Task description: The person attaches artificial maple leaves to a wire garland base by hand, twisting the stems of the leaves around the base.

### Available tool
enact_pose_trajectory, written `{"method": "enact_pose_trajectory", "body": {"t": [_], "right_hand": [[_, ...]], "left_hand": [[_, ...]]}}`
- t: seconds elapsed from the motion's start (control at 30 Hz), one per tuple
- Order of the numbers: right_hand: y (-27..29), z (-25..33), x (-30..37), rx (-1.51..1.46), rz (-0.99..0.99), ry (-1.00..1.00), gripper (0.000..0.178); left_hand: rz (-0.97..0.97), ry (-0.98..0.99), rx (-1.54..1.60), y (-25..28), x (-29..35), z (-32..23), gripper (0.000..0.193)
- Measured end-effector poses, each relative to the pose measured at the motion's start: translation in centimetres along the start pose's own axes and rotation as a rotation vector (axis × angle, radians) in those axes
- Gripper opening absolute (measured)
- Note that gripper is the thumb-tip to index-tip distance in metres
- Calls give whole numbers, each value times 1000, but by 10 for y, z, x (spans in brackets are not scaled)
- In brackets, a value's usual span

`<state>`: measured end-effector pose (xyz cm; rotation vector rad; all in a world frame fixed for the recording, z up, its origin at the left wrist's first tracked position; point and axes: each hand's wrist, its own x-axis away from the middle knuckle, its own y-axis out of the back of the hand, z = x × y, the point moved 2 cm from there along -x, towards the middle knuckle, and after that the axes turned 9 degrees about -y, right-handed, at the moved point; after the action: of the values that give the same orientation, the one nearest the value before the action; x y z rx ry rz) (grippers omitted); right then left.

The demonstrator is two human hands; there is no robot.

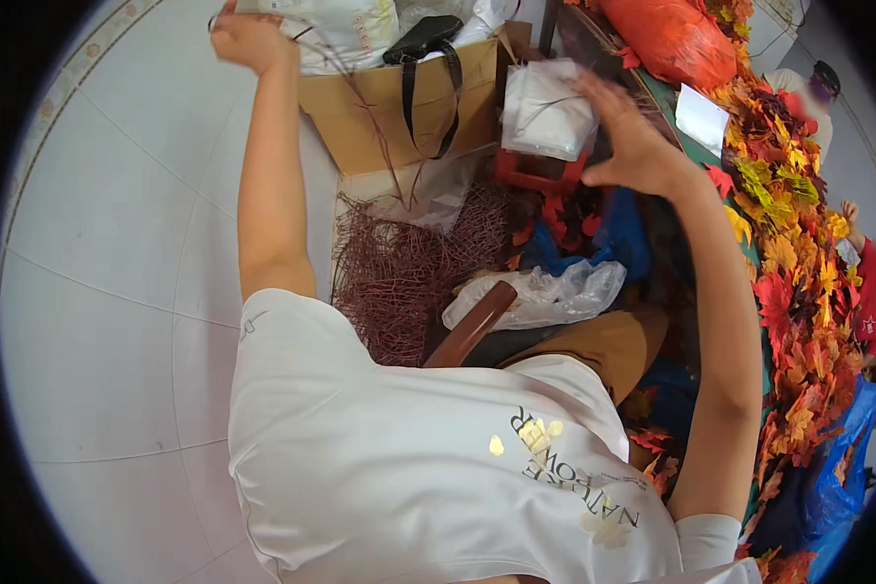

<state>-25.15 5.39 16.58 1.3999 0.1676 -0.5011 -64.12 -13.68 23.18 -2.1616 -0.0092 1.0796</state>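
My left hand [248, 41] is raised at the upper left with its fingers curled; what they hold, if anything, I cannot make out. From beside its wrist a thin, branching brown stem [365, 102] slants down toward a tangled pile of similar stems [389, 282]. My right hand [633, 136] is spread, its fingertips blurred, right beside a clear plastic pack of white pieces [547, 112]. That pack rests on a red plastic stool [540, 173]. Whether the fingers touch the pack I cannot tell.
A cardboard box [360, 122] with bags and a black strap stands ahead. Red, orange and yellow artificial leaves [788, 282] heap along the table at right, near a red bag [672, 39] and white paper [701, 119]. A crumpled plastic bag [555, 297] lies nearby. Two people are beyond.
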Motion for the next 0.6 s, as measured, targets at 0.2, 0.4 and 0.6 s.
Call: {"method": "enact_pose_trajectory", "body": {"t": [0.2,0.4,0.6], "right_hand": [[-13,40,-15,-166,-144,-211,45],[-19,47,-1,-772,-160,-293,23],[2,16,61,-981,-432,-522,26]], "left_hand": [[382,-463,90,-94,84,-88,29],[833,-250,289,-158,197,-111,22],[834,242,629,-171,251,-130,34]]}}
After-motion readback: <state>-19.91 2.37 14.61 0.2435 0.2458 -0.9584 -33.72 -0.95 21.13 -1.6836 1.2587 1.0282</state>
